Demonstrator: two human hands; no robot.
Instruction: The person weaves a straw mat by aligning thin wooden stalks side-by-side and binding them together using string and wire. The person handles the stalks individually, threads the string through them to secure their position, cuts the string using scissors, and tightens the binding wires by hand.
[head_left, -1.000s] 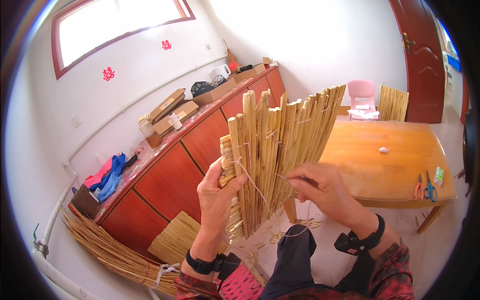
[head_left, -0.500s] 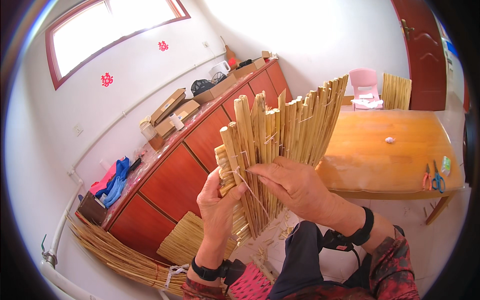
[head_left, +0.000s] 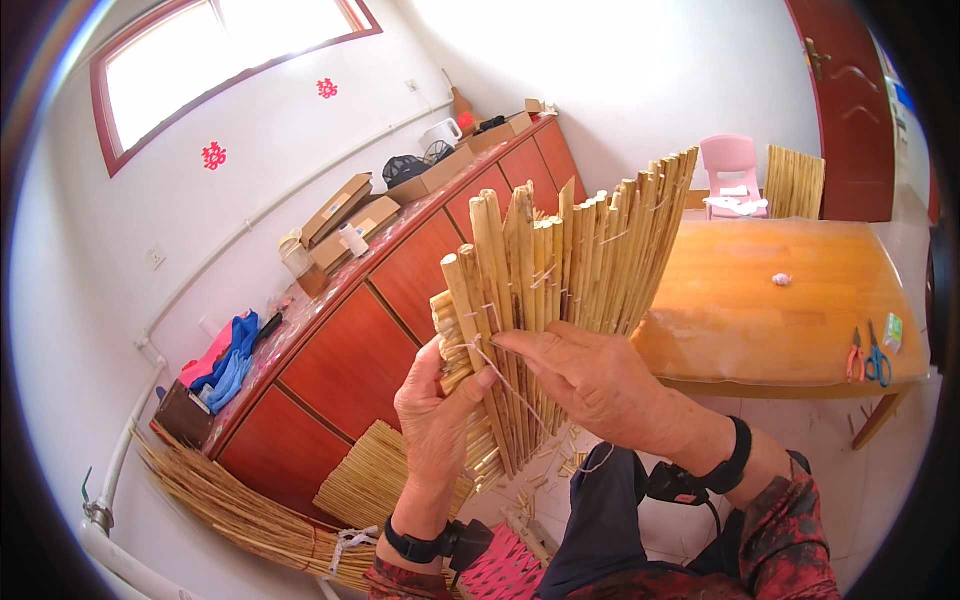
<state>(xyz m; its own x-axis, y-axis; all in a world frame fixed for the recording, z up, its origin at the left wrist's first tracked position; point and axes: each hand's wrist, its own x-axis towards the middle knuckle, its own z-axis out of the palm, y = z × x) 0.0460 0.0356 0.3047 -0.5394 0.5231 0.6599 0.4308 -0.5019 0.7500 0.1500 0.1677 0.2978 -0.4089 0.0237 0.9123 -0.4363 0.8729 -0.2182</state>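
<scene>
A mat of cut straw-coloured stalks (head_left: 545, 270), bound side by side with thin pale string, stands fanned out before me. My left hand (head_left: 432, 400) is closed round its left edge, thumb on the front stalks and fingers behind. From a binding by that thumb, a loose string (head_left: 512, 388) slants down across the stalks toward my right hand (head_left: 585, 375). The fingers of my right hand are pinched together, index tip against the stalks beside the binding. Its palm side is turned away, so part of the grip on the string is hidden.
A wooden table (head_left: 770, 320) on the right carries orange-handled pliers (head_left: 856, 358), blue-handled scissors (head_left: 878, 362) and a small green-white packet (head_left: 893, 332). Red cabinets (head_left: 345, 370) run along the left. Below lie a stalk bundle (head_left: 250, 515), another mat (head_left: 365, 475) and cut stalk pieces.
My right hand has dropped slightly, its index finger still near the binding. The loose string has shifted, and a curve of it now shows below that hand. My left hand keeps its hold.
</scene>
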